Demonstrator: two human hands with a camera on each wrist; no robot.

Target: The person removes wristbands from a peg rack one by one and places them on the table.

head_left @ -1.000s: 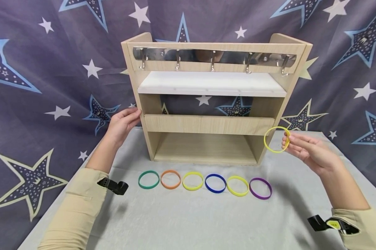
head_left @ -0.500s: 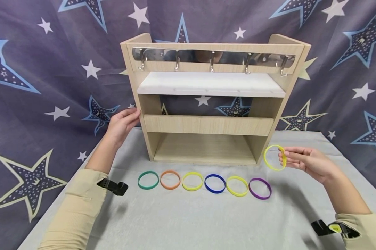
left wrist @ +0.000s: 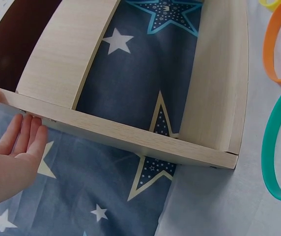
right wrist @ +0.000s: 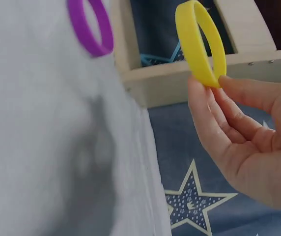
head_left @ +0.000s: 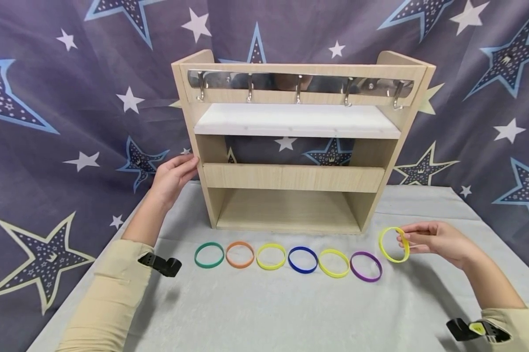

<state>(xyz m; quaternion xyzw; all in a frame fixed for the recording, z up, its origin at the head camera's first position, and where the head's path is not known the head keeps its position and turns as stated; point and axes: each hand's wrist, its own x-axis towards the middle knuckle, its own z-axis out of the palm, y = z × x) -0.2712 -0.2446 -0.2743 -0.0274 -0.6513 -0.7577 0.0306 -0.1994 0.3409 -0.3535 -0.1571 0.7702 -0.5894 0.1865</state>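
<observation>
My right hand (head_left: 440, 242) pinches a yellow silicone wristband (right wrist: 192, 39) between thumb and fingertips. It holds the band upright above the cloth, right of a purple wristband (head_left: 366, 280). My left hand (head_left: 172, 178) touches the left side panel of a wooden shelf unit (head_left: 293, 177); in the left wrist view its fingertips rest against the outer face, the thumb by the front edge. Before the shelf, a row of wristbands lies flat: green (head_left: 209, 266), orange (head_left: 240, 266), yellow (head_left: 271, 268), blue (head_left: 303, 271), another yellow (head_left: 334, 276), then the purple one.
A metal strip (head_left: 264, 80) with several hooks (head_left: 298, 90) runs across the shelf's top front. Below it is a white shelf board (head_left: 297, 117). A grey cloth (head_left: 269, 313) covers the table, and a star-patterned curtain (head_left: 35, 161) hangs behind.
My right hand has moved down with the yellow wristband, from beside the shelf's right panel to lower over the cloth. My left hand stays at the left panel. The row of wristbands has not moved.
</observation>
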